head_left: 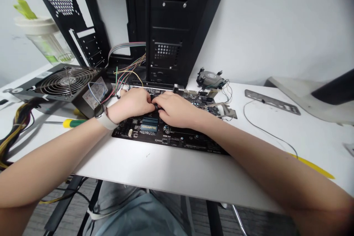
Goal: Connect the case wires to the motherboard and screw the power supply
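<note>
My left hand (pixel 128 105) and my right hand (pixel 177 110) meet over a black Gigabyte motherboard (pixel 177 138) lying flat on the white table (pixel 155 169). Their fingertips curl together above a small dark spot on the board, and my fingers hide whatever lies there. A blue heatsink (pixel 149 124) with the Gigabyte label sits just below my hands. Thin coloured wires (pixel 129 72) run from the black computer case (pixel 166 25) down toward the board's far edge, near my left hand.
A power supply with a fan grille (pixel 66 81) lies at the left, beside a yellow-handled screwdriver (pixel 73 122). A CPU cooler (pixel 211 79) and metal I/O shield (pixel 272 102) lie at the right. A plastic cup (pixel 44 38) stands behind the power supply.
</note>
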{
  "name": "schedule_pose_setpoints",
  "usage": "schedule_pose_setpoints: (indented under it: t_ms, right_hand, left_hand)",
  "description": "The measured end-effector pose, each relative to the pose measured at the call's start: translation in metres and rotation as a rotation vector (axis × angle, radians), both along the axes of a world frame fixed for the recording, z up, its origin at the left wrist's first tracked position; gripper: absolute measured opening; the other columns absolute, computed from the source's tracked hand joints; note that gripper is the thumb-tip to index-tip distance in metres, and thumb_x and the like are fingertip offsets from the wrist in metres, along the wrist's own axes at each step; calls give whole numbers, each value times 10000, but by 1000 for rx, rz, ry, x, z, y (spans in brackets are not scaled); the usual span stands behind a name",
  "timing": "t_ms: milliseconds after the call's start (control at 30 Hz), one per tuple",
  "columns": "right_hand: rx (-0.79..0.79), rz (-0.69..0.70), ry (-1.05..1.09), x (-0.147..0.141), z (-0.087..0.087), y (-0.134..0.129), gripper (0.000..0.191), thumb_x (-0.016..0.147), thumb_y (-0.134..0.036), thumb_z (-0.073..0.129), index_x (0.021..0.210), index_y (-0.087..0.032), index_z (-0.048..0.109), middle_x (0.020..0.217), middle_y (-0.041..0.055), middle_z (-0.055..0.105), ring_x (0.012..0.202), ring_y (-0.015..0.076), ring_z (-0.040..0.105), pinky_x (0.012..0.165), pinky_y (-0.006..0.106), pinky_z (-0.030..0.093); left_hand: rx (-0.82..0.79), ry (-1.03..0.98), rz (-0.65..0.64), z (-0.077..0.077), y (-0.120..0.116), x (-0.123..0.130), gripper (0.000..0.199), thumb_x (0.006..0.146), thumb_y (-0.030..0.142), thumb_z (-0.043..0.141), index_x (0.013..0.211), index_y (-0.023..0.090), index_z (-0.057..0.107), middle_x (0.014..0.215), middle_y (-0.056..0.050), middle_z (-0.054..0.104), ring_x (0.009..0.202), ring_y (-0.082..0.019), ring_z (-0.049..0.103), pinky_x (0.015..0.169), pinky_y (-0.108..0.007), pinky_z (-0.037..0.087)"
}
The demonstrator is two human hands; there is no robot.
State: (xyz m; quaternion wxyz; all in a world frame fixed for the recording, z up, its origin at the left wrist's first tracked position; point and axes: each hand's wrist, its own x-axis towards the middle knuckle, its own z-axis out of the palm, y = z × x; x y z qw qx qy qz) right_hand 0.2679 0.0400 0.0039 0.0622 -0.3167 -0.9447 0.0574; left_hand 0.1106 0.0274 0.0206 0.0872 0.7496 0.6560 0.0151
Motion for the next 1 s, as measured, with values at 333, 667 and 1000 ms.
schedule_pose_setpoints:
  t_ms: [333, 667, 1000]
  right_hand:
    - [-99, -82, 82, -6, -1, 7, 173, 739, -157, 507, 868, -148, 621, 894, 54, 647, 825, 182, 563, 775, 295, 410]
    - [-42, -159, 68, -14, -6, 9, 141, 751, -236, 528, 837, -157, 608, 840, 52, 643, 790, 182, 558, 741, 290, 401]
    - [-24, -152, 38, -15, -8, 9, 166, 748, -278, 543, 849, -162, 606, 849, 55, 646, 822, 203, 559, 784, 315, 402]
  left_hand:
    - [38, -22, -1, -7, 3, -1, 257, 682, 396, 492, 659, 203, 661, 732, -84, 673, 809, -320, 625, 847, -499, 383]
    - [-49, -171, -16, -2, 1, -13, 205, 666, 309, 510, 700, 226, 694, 667, 13, 662, 696, -185, 587, 686, -299, 382]
    - [-12, -191, 27, -4, 0, -10, 194, 667, 304, 521, 655, 214, 692, 652, 2, 665, 725, -199, 596, 720, -319, 380]
